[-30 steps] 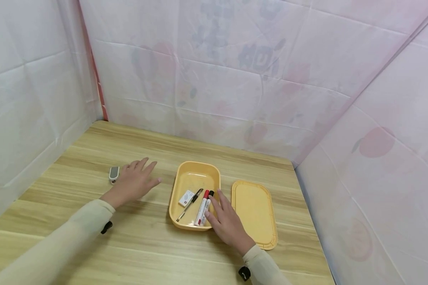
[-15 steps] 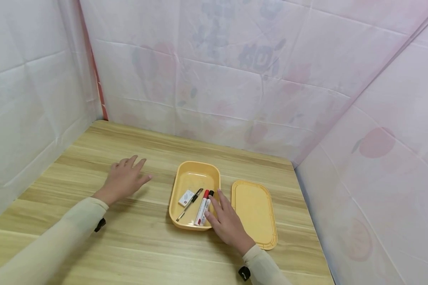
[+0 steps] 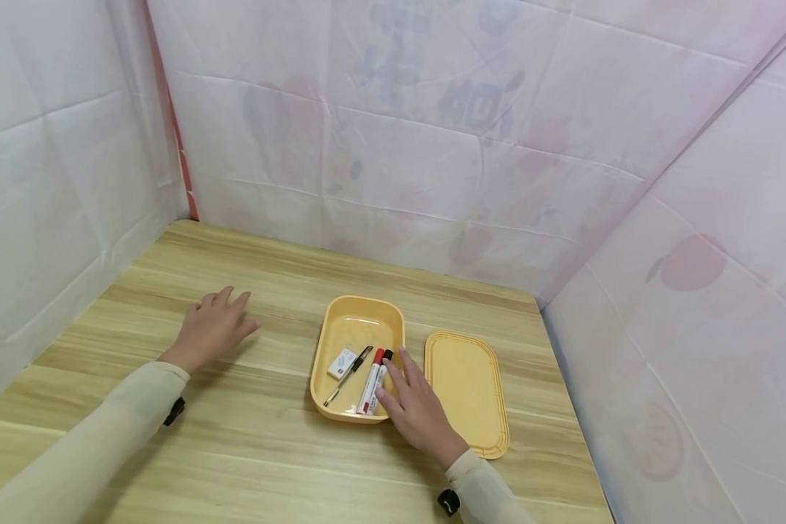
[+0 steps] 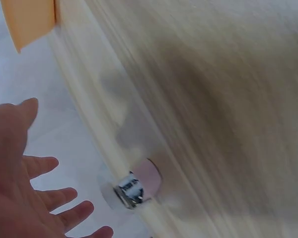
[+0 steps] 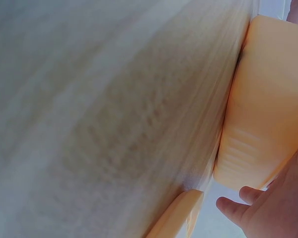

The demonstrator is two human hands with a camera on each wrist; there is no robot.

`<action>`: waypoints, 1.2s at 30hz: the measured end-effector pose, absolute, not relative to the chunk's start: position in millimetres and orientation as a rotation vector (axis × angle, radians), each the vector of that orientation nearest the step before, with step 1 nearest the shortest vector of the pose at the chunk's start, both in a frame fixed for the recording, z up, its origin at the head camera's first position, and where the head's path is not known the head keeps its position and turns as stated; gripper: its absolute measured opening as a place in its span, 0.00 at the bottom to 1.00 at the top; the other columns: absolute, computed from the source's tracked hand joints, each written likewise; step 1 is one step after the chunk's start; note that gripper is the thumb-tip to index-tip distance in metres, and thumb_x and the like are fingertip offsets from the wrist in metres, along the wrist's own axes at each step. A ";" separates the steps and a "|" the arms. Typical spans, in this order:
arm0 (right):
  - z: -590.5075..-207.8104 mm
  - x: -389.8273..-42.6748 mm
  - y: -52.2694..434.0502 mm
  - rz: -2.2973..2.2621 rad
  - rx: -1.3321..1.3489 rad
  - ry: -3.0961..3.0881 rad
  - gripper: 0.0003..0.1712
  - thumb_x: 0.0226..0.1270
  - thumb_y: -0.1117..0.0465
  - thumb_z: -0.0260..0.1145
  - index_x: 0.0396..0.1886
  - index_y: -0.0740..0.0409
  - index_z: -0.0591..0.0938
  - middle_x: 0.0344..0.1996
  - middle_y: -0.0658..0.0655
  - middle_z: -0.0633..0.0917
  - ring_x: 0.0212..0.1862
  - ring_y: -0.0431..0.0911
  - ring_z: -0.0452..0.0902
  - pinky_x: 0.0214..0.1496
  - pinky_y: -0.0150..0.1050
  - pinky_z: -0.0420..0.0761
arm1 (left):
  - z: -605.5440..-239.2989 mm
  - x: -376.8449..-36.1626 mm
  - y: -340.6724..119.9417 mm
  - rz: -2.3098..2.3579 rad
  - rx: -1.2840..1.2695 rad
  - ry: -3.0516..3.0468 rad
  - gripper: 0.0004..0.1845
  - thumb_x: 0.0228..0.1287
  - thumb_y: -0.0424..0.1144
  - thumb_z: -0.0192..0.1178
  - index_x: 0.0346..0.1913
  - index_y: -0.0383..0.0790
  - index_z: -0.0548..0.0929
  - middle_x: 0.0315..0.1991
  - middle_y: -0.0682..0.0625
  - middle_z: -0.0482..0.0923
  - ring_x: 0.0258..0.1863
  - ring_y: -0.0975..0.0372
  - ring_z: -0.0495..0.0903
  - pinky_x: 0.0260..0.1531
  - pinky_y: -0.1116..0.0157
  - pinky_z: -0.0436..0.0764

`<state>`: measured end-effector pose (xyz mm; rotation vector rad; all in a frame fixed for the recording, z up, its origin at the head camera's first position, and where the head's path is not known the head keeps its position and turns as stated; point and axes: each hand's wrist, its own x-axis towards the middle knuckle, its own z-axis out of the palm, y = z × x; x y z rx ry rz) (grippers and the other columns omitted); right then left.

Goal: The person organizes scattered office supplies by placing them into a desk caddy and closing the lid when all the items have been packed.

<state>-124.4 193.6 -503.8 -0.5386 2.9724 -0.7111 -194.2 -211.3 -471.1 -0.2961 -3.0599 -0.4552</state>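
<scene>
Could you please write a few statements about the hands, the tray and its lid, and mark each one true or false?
1. The lid lies on the table, right of the tray. True.
2. The tray is empty. False: it holds an eraser, a pen and two markers.
3. The right hand rests at the tray's near right edge. True.
4. The left hand grips a marker. False: its fingers are spread over the table, left of the tray, holding nothing.
5. The lid covers the tray. False: the tray is open and the lid lies beside it.
</scene>
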 end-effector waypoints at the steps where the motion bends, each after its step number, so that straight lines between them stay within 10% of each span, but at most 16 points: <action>1: -503.7 -124.4 193.5 -0.710 -0.537 2.973 0.40 0.77 0.31 0.43 0.80 0.43 0.60 0.83 0.50 0.46 0.81 0.54 0.48 0.75 0.62 0.61 | -472.2 -194.4 -212.9 -0.458 -0.293 -3.062 0.37 0.76 0.56 0.52 0.76 0.34 0.62 0.73 0.25 0.55 0.68 0.29 0.58 0.60 0.27 0.60; 36: -501.3 -122.3 195.0 -0.711 -0.545 2.972 0.40 0.77 0.30 0.41 0.80 0.43 0.61 0.82 0.52 0.47 0.81 0.54 0.48 0.74 0.63 0.61 | -503.0 -192.2 -238.4 -0.585 -0.212 -3.071 0.29 0.79 0.44 0.50 0.69 0.22 0.65 0.66 0.13 0.53 0.61 0.20 0.58 0.54 0.28 0.68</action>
